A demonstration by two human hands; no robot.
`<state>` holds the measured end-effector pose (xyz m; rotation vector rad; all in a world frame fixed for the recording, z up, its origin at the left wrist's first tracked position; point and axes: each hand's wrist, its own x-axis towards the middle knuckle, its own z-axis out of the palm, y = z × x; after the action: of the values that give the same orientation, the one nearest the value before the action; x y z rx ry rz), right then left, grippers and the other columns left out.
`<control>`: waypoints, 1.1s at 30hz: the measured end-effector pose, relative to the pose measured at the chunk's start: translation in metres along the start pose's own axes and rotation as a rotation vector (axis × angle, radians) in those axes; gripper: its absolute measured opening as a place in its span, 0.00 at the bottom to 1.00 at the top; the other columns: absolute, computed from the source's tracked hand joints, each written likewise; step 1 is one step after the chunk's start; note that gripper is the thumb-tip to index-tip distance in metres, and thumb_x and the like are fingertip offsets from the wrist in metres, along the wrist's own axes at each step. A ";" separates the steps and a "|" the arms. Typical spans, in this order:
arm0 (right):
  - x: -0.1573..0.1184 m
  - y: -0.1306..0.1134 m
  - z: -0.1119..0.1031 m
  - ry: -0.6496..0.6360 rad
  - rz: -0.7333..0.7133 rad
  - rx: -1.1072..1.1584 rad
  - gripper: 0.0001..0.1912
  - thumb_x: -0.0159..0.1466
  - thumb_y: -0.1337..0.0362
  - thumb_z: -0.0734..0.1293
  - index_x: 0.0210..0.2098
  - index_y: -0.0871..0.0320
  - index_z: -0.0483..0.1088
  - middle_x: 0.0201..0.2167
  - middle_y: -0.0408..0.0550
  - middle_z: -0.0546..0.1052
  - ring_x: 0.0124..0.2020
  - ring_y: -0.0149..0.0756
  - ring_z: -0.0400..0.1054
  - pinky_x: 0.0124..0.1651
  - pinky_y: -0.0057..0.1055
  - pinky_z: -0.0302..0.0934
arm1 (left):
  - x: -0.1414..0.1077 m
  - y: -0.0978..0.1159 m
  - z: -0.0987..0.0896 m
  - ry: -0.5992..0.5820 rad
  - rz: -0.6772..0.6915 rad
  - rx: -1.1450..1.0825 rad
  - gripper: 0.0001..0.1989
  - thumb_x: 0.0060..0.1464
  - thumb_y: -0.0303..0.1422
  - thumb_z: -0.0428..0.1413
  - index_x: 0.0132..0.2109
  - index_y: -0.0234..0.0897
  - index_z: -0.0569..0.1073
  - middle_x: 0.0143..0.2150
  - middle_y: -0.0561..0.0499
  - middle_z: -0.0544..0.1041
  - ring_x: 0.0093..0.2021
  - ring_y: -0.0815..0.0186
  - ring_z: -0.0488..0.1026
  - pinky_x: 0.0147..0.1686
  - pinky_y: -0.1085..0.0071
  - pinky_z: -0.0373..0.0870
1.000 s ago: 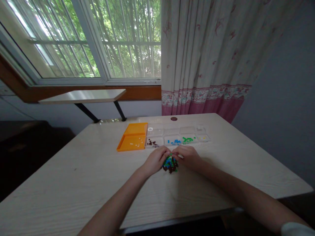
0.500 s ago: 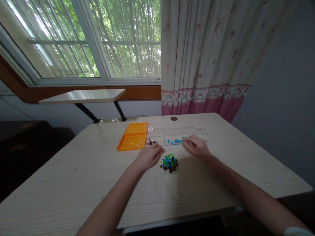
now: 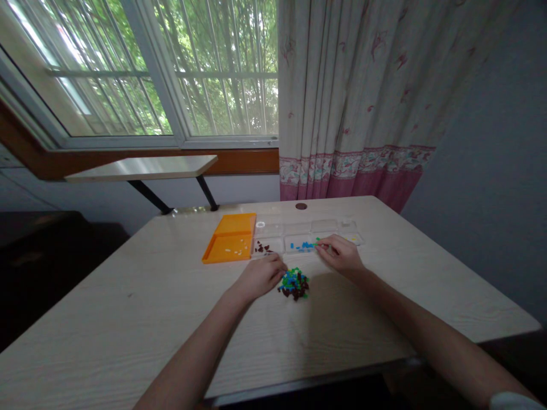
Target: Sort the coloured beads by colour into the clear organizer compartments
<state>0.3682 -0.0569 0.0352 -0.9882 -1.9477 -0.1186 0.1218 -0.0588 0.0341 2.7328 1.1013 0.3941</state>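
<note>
A small heap of mixed green, blue and brown plastic pieces lies on the table in front of me. My left hand is at the heap's left edge, its fingers curled together and fingertips touching or nearly touching the pieces; anything in them is hidden. My right hand hovers at the clear boxes, thumb and fingers pinched beside green pieces. What that pinch holds is too small to tell. Blue pieces lie in the clear box left of it, brown pieces in another clear box.
An open orange box with some white pieces stands at the left of the clear boxes. Yellow pieces lie in the far right box. A raised shelf stands at the table's back left, near the window.
My left hand has moved slightly right and down, from beside the brown pieces' box to the heap's edge. My right hand has stayed almost still at the green pieces.
</note>
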 end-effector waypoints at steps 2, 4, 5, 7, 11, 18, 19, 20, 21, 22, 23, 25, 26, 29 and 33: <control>0.000 0.000 0.000 0.004 0.000 0.000 0.07 0.59 0.62 0.62 0.31 0.57 0.71 0.24 0.45 0.72 0.24 0.28 0.64 0.29 0.24 0.59 | 0.000 0.000 0.000 0.000 -0.004 -0.005 0.12 0.56 0.32 0.44 0.41 0.38 0.71 0.37 0.49 0.69 0.37 0.66 0.69 0.37 0.72 0.64; 0.000 0.000 0.000 0.004 -0.004 0.001 0.07 0.59 0.62 0.62 0.31 0.57 0.71 0.24 0.45 0.72 0.23 0.28 0.64 0.28 0.24 0.59 | 0.000 0.001 0.000 0.000 -0.008 -0.014 0.12 0.56 0.32 0.44 0.40 0.38 0.71 0.37 0.49 0.69 0.37 0.67 0.69 0.37 0.72 0.64; 0.000 0.001 0.000 0.002 -0.007 0.002 0.07 0.59 0.62 0.62 0.31 0.57 0.71 0.24 0.45 0.72 0.23 0.28 0.64 0.28 0.24 0.58 | 0.000 0.001 0.000 0.000 -0.009 -0.018 0.11 0.56 0.32 0.44 0.40 0.38 0.71 0.37 0.48 0.69 0.37 0.67 0.68 0.37 0.73 0.64; 0.000 0.001 0.000 -0.005 -0.009 0.005 0.07 0.59 0.62 0.62 0.31 0.57 0.71 0.24 0.45 0.72 0.23 0.28 0.64 0.28 0.24 0.58 | 0.000 0.002 -0.001 0.001 -0.012 -0.021 0.11 0.56 0.31 0.44 0.40 0.38 0.70 0.37 0.48 0.69 0.37 0.67 0.68 0.37 0.73 0.64; 0.001 0.006 0.000 -0.032 0.046 -0.034 0.09 0.60 0.61 0.61 0.31 0.57 0.71 0.26 0.45 0.73 0.24 0.29 0.65 0.29 0.25 0.58 | 0.000 0.003 -0.003 0.016 -0.027 -0.039 0.11 0.56 0.31 0.43 0.40 0.37 0.69 0.38 0.48 0.69 0.38 0.67 0.68 0.37 0.73 0.64; 0.001 0.030 -0.001 -0.023 0.253 -0.184 0.08 0.58 0.61 0.62 0.32 0.56 0.70 0.27 0.44 0.73 0.29 0.32 0.67 0.32 0.27 0.58 | 0.001 0.006 -0.004 0.052 -0.065 -0.039 0.11 0.57 0.33 0.42 0.40 0.37 0.68 0.39 0.48 0.68 0.37 0.67 0.68 0.36 0.73 0.65; 0.001 0.033 -0.001 -0.014 0.286 -0.212 0.07 0.58 0.61 0.62 0.32 0.55 0.70 0.27 0.44 0.73 0.29 0.33 0.67 0.32 0.28 0.58 | 0.001 0.006 -0.004 0.058 -0.062 -0.033 0.11 0.57 0.33 0.42 0.40 0.37 0.68 0.39 0.48 0.68 0.37 0.67 0.68 0.35 0.73 0.65; 0.000 0.037 -0.001 -0.007 0.316 -0.240 0.07 0.58 0.61 0.62 0.31 0.55 0.70 0.28 0.43 0.74 0.29 0.33 0.67 0.32 0.28 0.58 | 0.001 0.006 -0.004 0.065 -0.060 -0.027 0.11 0.57 0.33 0.42 0.40 0.37 0.68 0.39 0.48 0.68 0.37 0.67 0.68 0.35 0.74 0.65; 0.000 0.040 -0.001 -0.004 0.340 -0.265 0.07 0.58 0.61 0.62 0.31 0.55 0.70 0.28 0.43 0.74 0.29 0.33 0.67 0.31 0.28 0.58 | 0.001 0.007 -0.005 0.071 -0.058 -0.022 0.11 0.57 0.33 0.42 0.39 0.37 0.68 0.39 0.48 0.68 0.36 0.67 0.68 0.35 0.74 0.65; -0.001 0.043 0.000 -0.003 0.360 -0.286 0.07 0.58 0.61 0.62 0.30 0.55 0.71 0.27 0.43 0.74 0.29 0.34 0.67 0.31 0.28 0.57 | 0.001 0.007 -0.005 0.076 -0.056 -0.018 0.11 0.57 0.33 0.42 0.39 0.37 0.68 0.38 0.48 0.68 0.36 0.67 0.68 0.34 0.74 0.65; -0.001 0.045 0.000 -0.004 0.376 -0.302 0.07 0.57 0.61 0.62 0.30 0.55 0.71 0.28 0.43 0.74 0.29 0.34 0.67 0.30 0.28 0.57 | 0.001 0.007 -0.005 0.082 -0.055 -0.016 0.11 0.57 0.33 0.42 0.39 0.37 0.68 0.38 0.48 0.68 0.36 0.67 0.68 0.34 0.74 0.65; -0.002 0.048 -0.001 0.000 0.404 -0.323 0.07 0.57 0.61 0.61 0.31 0.54 0.71 0.28 0.43 0.74 0.29 0.34 0.67 0.30 0.29 0.57 | 0.001 0.007 -0.005 0.090 -0.054 -0.022 0.10 0.57 0.33 0.43 0.38 0.36 0.68 0.37 0.48 0.68 0.36 0.67 0.68 0.34 0.74 0.64; -0.002 0.049 -0.001 0.004 0.413 -0.328 0.07 0.57 0.62 0.61 0.32 0.55 0.71 0.28 0.43 0.74 0.29 0.34 0.67 0.31 0.29 0.57 | 0.001 0.007 -0.006 0.093 -0.054 -0.028 0.10 0.57 0.33 0.43 0.38 0.36 0.68 0.37 0.48 0.68 0.36 0.67 0.68 0.34 0.74 0.64; -0.001 0.049 -0.002 0.006 0.402 -0.302 0.08 0.58 0.62 0.60 0.32 0.55 0.71 0.28 0.44 0.74 0.30 0.35 0.67 0.32 0.29 0.58 | 0.001 0.008 -0.006 0.107 -0.057 -0.072 0.10 0.56 0.32 0.44 0.38 0.36 0.69 0.37 0.48 0.69 0.36 0.67 0.67 0.35 0.74 0.64; 0.001 0.039 -0.001 -0.066 0.276 -0.170 0.09 0.59 0.63 0.59 0.32 0.57 0.70 0.29 0.45 0.74 0.31 0.34 0.67 0.35 0.29 0.59 | 0.003 0.011 -0.005 0.157 -0.063 -0.250 0.09 0.55 0.31 0.45 0.36 0.35 0.70 0.35 0.48 0.70 0.36 0.68 0.67 0.36 0.73 0.63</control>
<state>0.3952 -0.0310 0.0249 -1.3791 -1.8624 -0.0962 0.1300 -0.0640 0.0420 2.4777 1.0885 0.6965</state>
